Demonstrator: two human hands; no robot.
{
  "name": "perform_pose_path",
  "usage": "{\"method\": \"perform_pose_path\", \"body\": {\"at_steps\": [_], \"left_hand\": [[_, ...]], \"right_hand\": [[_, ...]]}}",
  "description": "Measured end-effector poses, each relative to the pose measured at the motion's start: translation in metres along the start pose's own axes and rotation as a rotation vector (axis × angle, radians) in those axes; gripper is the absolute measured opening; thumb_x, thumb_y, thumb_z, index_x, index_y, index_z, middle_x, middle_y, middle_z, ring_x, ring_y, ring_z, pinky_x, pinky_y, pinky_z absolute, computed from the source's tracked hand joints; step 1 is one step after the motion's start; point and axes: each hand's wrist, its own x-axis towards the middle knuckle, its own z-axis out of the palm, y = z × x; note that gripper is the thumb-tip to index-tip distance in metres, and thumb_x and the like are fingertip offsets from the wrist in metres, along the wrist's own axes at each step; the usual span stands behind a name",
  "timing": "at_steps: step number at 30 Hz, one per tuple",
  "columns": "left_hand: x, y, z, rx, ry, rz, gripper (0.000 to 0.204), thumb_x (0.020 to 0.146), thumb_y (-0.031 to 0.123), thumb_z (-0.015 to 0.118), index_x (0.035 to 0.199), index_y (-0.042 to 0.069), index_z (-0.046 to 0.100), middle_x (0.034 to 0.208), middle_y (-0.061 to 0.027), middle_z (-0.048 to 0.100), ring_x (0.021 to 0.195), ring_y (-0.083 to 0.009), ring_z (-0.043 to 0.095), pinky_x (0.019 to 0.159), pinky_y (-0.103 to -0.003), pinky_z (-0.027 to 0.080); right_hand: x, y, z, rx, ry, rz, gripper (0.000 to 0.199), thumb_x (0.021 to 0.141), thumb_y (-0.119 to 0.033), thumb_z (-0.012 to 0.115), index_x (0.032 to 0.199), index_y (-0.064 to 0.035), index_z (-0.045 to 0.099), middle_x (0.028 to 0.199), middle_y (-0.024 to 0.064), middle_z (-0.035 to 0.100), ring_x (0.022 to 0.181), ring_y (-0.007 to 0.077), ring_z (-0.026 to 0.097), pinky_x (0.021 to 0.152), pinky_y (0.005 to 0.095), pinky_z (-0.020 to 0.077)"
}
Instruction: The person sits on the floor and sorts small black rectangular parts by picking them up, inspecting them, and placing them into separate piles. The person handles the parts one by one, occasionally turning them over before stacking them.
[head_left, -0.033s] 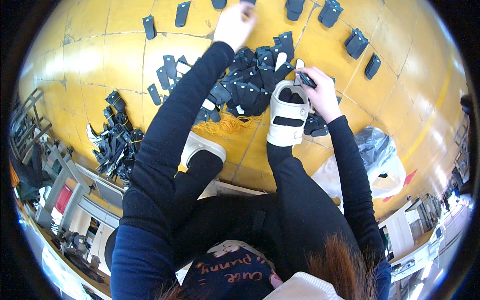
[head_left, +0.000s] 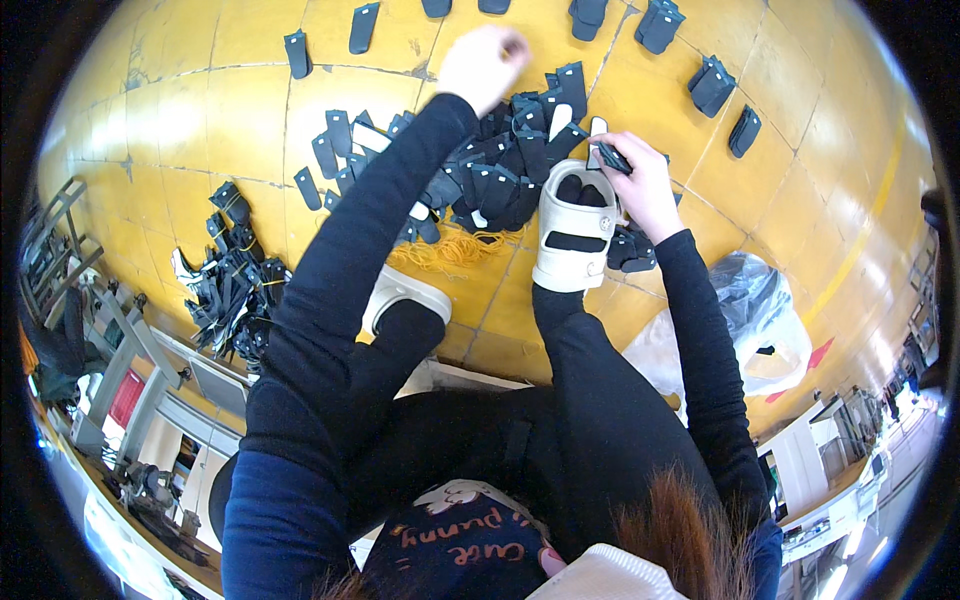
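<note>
My left hand is slightly blurred over the far edge of the pile, fingers loosely curled with a gap at the thumb; nothing shows in it. Below it spreads a heap of flat, sock-like black fabric pieces, some with small white labels. My right hand pinches a small bundle of black fabric pieces just above the toe of my right clog. Beside that bundle a narrow white strip sticks up. My fingers partly cover the bundle.
Separate stacks of black pieces form an arc on the yellow floor. Yellow cords lie by my feet. A tied black bunch is at left, a plastic bag at right, metal frames beyond.
My left hand has moved slightly nearer and to the right, away from a black piece at the far edge, which now shows more fully. My right hand stays in place with its bundle.
</note>
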Motion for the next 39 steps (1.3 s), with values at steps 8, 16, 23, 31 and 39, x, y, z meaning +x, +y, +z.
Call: {"method": "perform_pose_path", "body": {"at_steps": [8,16,23,31,39], "left_hand": [[-0.038,0.021,0.038,0.169,-0.006,0.012,0.019,0.075,0.027,0.07,0.084,0.012,0.064,0.087,-0.0102,0.057,0.09,-0.0292,0.052,0.081,-0.039,0.043],[-0.035,0.016,0.024,-0.005,-0.196,-0.14,0.013,0.078,0.023,0.066,0.088,0.014,0.064,0.092,-0.0045,0.065,0.09,-0.0248,0.06,0.08,-0.041,0.043],[-0.035,0.017,0.012,-0.331,-0.062,-0.148,0.021,0.082,0.012,0.064,0.102,0.004,0.064,0.095,-0.0084,0.067,0.088,-0.0189,0.063,0.08,-0.029,0.049],[-0.057,0.078,0.027,-0.997,-0.414,-0.434,0.04,0.091,0.018,0.062,0.124,0.0,0.052,0.116,-0.0093,0.059,0.106,-0.014,0.056,0.093,-0.028,0.045],[-0.068,0.079,0.043,-1.24,-0.187,-0.535,0.03,0.087,-0.001,0.059,0.116,-0.001,0.054,0.104,-0.0073,0.062,0.096,-0.0134,0.059,0.086,-0.027,0.048]], "right_hand": [[0.006,0.004,0.005,0.333,0.144,0.175,0.02,0.085,-0.01,0.063,0.103,-0.0022,0.064,0.076,0.0067,0.062,0.068,0.016,0.059,0.063,0.0281,0.0452],[0.009,0.012,-0.003,1.044,0.199,0.576,0.025,0.089,-0.017,0.062,0.109,-0.0018,0.061,0.077,-0.0011,0.057,0.062,0.0049,0.049,0.056,0.0206,0.0413],[0.01,0.009,-0.004,1.08,0.136,0.558,0.041,0.088,-0.015,0.062,0.126,-0.0022,0.049,0.093,0.0026,0.058,0.079,0.0095,0.053,0.075,0.026,0.0433],[0.011,0.0,0.013,0.566,0.084,0.319,0.059,0.081,-0.014,0.066,0.134,0.0008,0.042,0.119,0.0123,0.055,0.11,0.0194,0.053,0.096,0.0289,0.041],[0.003,-0.004,0.023,0.338,0.123,0.194,0.051,0.084,-0.009,0.059,0.132,-0.0028,0.046,0.111,0.0158,0.054,0.103,0.025,0.054,0.083,0.0291,0.045]]}}
